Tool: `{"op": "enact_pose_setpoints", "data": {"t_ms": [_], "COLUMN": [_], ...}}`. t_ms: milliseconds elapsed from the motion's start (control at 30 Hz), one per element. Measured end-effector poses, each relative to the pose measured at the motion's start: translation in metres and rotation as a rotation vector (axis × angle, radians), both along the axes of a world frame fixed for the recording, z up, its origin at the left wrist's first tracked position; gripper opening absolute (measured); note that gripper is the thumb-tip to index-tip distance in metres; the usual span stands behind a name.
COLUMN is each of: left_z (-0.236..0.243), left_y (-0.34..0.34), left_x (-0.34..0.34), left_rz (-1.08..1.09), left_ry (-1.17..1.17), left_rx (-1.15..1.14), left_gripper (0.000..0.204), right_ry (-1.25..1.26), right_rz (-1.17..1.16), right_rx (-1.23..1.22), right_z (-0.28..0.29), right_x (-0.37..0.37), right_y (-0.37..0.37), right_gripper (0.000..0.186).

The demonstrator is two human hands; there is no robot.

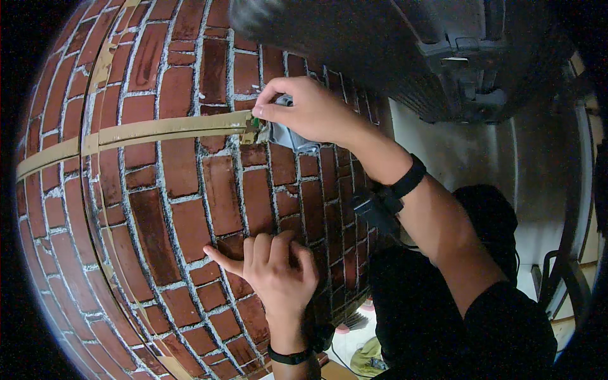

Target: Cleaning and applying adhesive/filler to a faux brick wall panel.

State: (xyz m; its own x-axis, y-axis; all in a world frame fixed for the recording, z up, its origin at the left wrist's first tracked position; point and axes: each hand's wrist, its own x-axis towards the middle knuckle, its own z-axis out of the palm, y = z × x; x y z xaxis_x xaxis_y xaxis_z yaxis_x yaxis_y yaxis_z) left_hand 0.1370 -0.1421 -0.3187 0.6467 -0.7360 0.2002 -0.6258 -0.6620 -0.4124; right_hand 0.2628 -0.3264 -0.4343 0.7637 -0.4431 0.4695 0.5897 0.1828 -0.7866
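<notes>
Over a strip of tan tape [171, 128] on a red brick-patterned surface [183, 228], my right hand [304, 111] is closed in a pinch, thumb against forefinger. Its fingertips meet at the tape's right end, where a small green bit [256, 121] shows; what they grip is too small to name. A crumpled grey cloth-like piece [292, 140] lies under the palm, partly hidden. Lower down, my left hand [275, 272] rests on the bricks with its little finger stretched out to the left. The other fingers curl under, and their tips are hidden.
A second tan tape strip [90, 142] crosses the first at the left. Above right stands a large dark ribbed plastic object [437, 57]. Below the surface's right edge are pink-and-dark brush-like things [358, 321] and an olive cloth [369, 359]. Both wrists wear black straps.
</notes>
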Motion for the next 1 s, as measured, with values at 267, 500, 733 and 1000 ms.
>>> {"op": "enact_pose_setpoints", "data": {"t_ms": [267,500,733,1000], "left_z": [-0.003,0.0,0.001,0.002], "left_y": [-0.004,0.001,-0.001,-0.005], "left_x": [0.0,0.0,-0.002,-0.004], "left_rz": [0.005,0.019,0.022,0.083], "left_ry": [-0.008,-0.009,-0.006,0.018], "left_rx": [0.019,0.019,0.026,0.065], "left_gripper": [0.006,0.015,0.016,0.017], "right_ry": [-0.103,-0.102,-0.147,-0.263], "right_rz": [0.043,0.173,0.381,0.191], "right_rx": [0.145,0.06,0.082,0.127], "right_z": [-0.01,-0.007,-0.017,-0.024], "right_x": [0.004,0.003,-0.008,-0.011], "right_y": [0.002,-0.004,-0.013,0.001], "right_gripper": [0.015,0.012,0.015,0.016]}}
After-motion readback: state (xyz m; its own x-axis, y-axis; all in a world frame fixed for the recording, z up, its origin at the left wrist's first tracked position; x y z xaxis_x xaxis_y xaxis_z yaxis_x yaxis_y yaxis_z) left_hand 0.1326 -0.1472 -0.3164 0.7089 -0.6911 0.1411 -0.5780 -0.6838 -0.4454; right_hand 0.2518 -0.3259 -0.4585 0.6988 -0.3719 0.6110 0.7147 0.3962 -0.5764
